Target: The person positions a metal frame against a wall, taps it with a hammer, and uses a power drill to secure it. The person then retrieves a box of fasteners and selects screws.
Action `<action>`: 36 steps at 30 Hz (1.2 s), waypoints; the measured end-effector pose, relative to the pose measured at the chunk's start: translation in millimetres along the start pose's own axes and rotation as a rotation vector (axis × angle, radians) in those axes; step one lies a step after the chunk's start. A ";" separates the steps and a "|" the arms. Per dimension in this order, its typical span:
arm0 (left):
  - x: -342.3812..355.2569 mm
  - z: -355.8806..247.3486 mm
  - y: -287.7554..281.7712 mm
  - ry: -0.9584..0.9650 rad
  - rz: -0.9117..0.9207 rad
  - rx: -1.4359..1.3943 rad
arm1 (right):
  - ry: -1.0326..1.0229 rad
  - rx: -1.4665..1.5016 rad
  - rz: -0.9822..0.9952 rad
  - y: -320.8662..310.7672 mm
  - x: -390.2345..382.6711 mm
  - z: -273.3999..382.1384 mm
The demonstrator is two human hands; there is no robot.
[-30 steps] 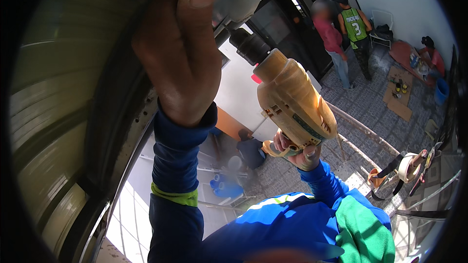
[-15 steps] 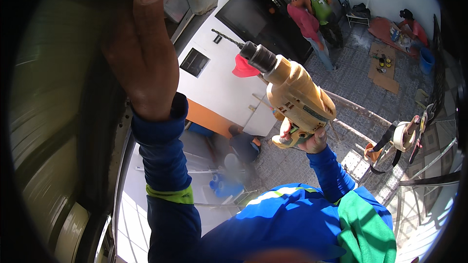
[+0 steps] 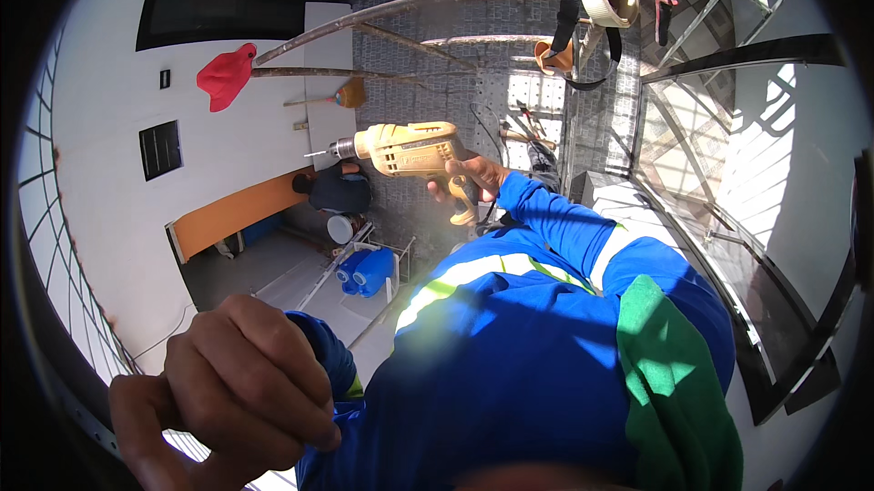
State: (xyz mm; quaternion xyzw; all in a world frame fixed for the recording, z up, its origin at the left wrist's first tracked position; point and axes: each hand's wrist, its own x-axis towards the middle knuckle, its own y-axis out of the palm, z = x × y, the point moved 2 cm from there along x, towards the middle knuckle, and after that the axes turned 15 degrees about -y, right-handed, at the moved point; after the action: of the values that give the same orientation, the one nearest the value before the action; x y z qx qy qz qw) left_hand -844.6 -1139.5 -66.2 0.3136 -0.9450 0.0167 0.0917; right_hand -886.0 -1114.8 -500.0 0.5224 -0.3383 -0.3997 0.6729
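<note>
1. Right hand grasps the yellow drill by its handle, before the torso; the bit now points left, apparently touching nothing.
2. Left hand has dropped from the metalwork, curled; contents cannot be told.
3. Work seems paused.

No words, numbers or signs can be read on anything in view. The yellow drill has what looks like a faint line of small lettering on the side of its body, beside the vent slots, too small and blurred to make out.
</note>
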 end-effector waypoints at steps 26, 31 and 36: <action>-225.4 382.9 -128.7 -0.950 -0.932 -0.344 | 0.068 0.016 -0.779 -188.0 -97.4 -104.4; -275.4 482.5 -81.8 -1.295 -1.006 -0.666 | 0.187 0.170 -0.481 -159.1 -59.2 -128.1; -266.4 526.7 -84.3 -1.082 -1.068 -0.979 | 0.276 0.099 -0.483 -156.4 -21.3 -126.7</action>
State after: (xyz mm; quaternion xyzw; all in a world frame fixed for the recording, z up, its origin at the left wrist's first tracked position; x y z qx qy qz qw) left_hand -670.5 -1097.0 -634.9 0.6014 -0.4890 -0.5818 -0.2463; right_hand -813.9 -1062.0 -681.6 0.6696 -0.1283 -0.4564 0.5717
